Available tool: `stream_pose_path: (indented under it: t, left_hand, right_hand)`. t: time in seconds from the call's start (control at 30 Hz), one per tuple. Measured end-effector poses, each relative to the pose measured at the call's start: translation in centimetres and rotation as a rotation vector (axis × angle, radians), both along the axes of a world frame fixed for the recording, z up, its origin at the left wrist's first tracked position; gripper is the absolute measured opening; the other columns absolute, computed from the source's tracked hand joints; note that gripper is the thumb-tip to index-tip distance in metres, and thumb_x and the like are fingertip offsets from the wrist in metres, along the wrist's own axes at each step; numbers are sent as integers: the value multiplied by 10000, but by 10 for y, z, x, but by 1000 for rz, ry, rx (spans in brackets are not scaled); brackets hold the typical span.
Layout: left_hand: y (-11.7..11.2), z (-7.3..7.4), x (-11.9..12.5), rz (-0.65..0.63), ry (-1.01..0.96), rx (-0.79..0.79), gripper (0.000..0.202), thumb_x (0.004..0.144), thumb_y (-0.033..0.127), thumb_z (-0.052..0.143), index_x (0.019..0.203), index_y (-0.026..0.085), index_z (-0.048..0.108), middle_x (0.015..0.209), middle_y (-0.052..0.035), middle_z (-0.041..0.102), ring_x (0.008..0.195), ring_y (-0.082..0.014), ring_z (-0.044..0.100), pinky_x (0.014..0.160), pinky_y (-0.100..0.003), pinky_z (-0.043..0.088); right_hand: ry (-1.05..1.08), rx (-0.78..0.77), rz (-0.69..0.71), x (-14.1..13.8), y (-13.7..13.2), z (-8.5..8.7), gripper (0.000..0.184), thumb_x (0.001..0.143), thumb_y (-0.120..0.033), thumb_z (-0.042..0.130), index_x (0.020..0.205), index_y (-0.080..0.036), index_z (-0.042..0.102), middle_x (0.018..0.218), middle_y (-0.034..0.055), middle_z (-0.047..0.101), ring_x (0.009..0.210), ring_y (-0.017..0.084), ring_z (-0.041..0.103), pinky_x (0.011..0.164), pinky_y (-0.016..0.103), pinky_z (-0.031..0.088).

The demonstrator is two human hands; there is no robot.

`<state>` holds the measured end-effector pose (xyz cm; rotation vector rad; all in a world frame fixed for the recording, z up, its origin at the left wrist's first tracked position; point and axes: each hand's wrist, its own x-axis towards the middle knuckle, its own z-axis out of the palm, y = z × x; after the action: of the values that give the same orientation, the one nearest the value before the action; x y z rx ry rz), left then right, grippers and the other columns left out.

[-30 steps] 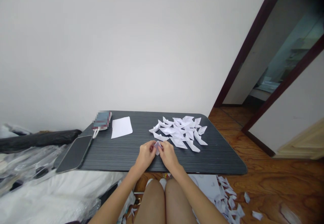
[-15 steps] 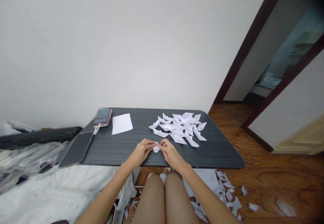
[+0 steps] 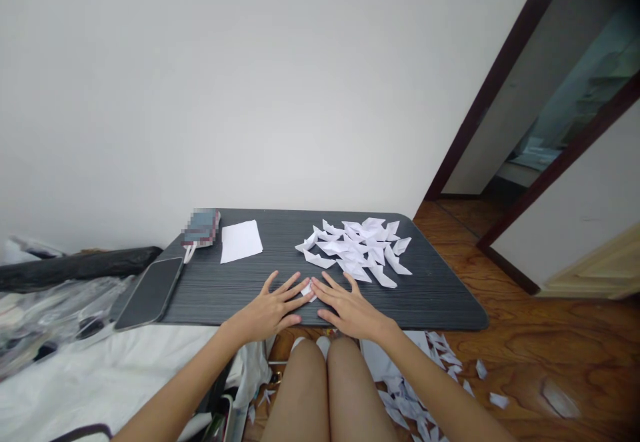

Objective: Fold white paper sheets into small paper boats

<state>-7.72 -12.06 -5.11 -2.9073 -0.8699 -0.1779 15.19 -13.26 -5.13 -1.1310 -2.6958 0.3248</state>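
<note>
Left hand point(image 3: 270, 310) flat, fingers spread | right hand point(image 3: 351, 310) likewise | fingertips press folded paper point(image 3: 307, 289) | paper pile point(image 3: 357, 253) at 1 o'clock

A plain white wall point(image 3: 250, 95) was seen behind a dark table point(image 3: 440, 295). A wooden floor point(image 3: 550, 349) and a dark-framed doorway point(image 3: 481, 107) were shown alongside.

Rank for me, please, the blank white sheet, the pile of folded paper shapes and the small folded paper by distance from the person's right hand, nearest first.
1. Small folded paper: touching the right hand.
2. Pile of folded paper shapes: beyond the hand, far right.
3. Blank white sheet: far left of the table.
</note>
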Motion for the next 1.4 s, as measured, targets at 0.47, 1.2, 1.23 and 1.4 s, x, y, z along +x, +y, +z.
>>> stream_pose_path:
  t: [0.47, 1.2, 1.23, 1.4]
  left_hand:
    - [3, 12, 26, 90, -204, -259, 296, 856, 287, 356, 1067, 192, 541, 1212, -80, 492, 1111, -184, 447, 890, -308, 353]
    - [14, 3, 61, 332, -819, -298, 164, 822, 219, 365, 962, 177, 438, 851, -51, 587, 758, -160, 562, 688, -259, 404]
    - [13, 4, 62, 330, -826, -310, 171, 822, 222, 365, 973, 180, 432, 864, -52, 591, 765, -161, 567, 693, -260, 406]
    - [12, 7, 66, 353, -813, -389, 198, 844, 259, 335, 1005, 187, 425, 799, -23, 611, 700, -149, 586, 670, -250, 417]
  right_hand:
    - [351, 2, -354, -22, 12, -17, 299, 846, -285, 367, 1087, -244, 539, 1137, 69, 533, 1095, 216, 421, 881, 413, 299]
    - [899, -61, -424, -39, 30, -5, 147, 735, -257, 461, 793, -172, 567, 671, -11, 556, 406, 58, 366, 403, 199, 303]
    - [904, -58, -414, -38, 30, -4, 152, 737, -250, 455, 802, -173, 568, 692, -7, 560, 403, 55, 370, 394, 196, 301]
    - [951, -95, -343, -30, 34, -6, 135, 741, -240, 457, 809, -183, 559, 667, -14, 536, 439, 61, 401, 416, 189, 339]
